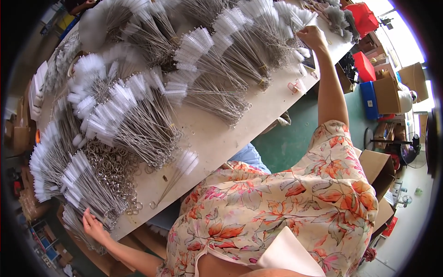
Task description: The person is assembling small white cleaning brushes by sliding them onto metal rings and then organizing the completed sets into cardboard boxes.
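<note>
My left hand [94, 227] is at the left end of the table, fingers stretched out, beside a bundle of white-bristled wire brushes [87, 187] with looped ends. My right hand [312, 38] reaches to the far right side of the table and is closed. Whatever is in it, if anything, is hidden. Right by it lie the white heads of more wire brushes [293, 18]. A heap of metal rings [108, 161] sits between the brush bundles on the left. Near the front edge, a few loose brushes [177, 171] lie apart, next to a single ring [152, 205].
Many brush bundles [230, 55] cover the pale table [217, 138]. A small clear-and-red plastic piece [294, 87] lies near its edge. Red bins [363, 66], a blue crate [369, 99] and cardboard boxes [386, 94] stand on the right. Part of another person [83, 5] shows at top left.
</note>
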Demonstrator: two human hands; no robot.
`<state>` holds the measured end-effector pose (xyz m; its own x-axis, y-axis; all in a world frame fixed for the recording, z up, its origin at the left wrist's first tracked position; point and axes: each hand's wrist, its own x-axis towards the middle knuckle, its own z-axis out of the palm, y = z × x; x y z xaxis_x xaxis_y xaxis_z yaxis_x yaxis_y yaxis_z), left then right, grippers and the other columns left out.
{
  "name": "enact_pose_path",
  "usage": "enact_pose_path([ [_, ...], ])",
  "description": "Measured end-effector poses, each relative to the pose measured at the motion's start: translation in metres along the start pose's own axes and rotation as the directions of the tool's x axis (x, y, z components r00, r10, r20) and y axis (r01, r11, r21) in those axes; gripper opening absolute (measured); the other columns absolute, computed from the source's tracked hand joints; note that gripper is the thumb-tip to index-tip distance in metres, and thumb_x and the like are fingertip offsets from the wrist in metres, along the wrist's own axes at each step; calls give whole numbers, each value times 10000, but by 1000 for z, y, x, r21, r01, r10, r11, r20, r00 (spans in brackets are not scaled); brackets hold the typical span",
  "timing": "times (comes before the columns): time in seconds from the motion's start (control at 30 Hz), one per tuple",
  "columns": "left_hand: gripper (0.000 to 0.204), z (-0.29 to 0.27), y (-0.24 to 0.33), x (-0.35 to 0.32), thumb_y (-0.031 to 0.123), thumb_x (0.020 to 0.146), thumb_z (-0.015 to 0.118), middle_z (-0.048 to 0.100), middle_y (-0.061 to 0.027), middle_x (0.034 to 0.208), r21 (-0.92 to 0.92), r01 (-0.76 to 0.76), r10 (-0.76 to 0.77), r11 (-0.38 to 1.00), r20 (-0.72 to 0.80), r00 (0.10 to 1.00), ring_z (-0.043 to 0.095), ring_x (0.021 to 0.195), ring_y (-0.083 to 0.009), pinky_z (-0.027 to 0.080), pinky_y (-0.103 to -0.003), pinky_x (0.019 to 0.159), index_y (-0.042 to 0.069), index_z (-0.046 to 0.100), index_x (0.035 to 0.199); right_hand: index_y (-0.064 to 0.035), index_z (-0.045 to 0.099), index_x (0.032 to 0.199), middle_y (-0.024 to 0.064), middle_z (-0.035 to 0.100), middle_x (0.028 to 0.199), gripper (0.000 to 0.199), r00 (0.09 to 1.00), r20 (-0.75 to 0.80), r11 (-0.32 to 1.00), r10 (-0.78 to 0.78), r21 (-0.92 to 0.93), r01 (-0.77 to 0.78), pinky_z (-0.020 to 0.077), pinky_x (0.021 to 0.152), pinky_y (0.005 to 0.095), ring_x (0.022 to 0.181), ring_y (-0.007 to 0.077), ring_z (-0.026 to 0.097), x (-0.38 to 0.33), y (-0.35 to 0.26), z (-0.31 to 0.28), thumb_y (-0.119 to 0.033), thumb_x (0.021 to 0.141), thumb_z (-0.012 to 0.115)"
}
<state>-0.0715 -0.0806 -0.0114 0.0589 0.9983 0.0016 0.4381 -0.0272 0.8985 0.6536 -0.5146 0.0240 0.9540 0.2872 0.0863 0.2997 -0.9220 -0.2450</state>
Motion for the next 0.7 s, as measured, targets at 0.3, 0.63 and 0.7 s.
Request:
enact_pose_path([
  [0.3,254,2,-5,-11,269,899,521,416,77,675,-52,38,-42,998,-74,996,252,492,20,142,-165,403,63,624,1006,-224,669,892,103,646,916,189,995,-26,975,-94,-202,87,481,732,414,878,298,608,-31,13,37,-241,730,574],
  [0.63,250,10,4,-30,247,905,512,421,60,679,-132,41,-43,990,-7,999,274,502,13,168,-156,400,44,611,1013,-91,661,878,184,638,773,385,842,-523,976,-135,76,204,467,684,397,746,341,623,-36,-59,-26,-447,752,584],
  [0.7,255,19,11,-31,221,912,497,427,44,699,-255,0,19,967,71,997,284,507,6,175,-156,401,13,596,1022,-78,657,862,149,621,715,359,808,-571,950,-148,144,275,466,657,363,700,286,615,-34,-80,-35,-419,778,585],
])
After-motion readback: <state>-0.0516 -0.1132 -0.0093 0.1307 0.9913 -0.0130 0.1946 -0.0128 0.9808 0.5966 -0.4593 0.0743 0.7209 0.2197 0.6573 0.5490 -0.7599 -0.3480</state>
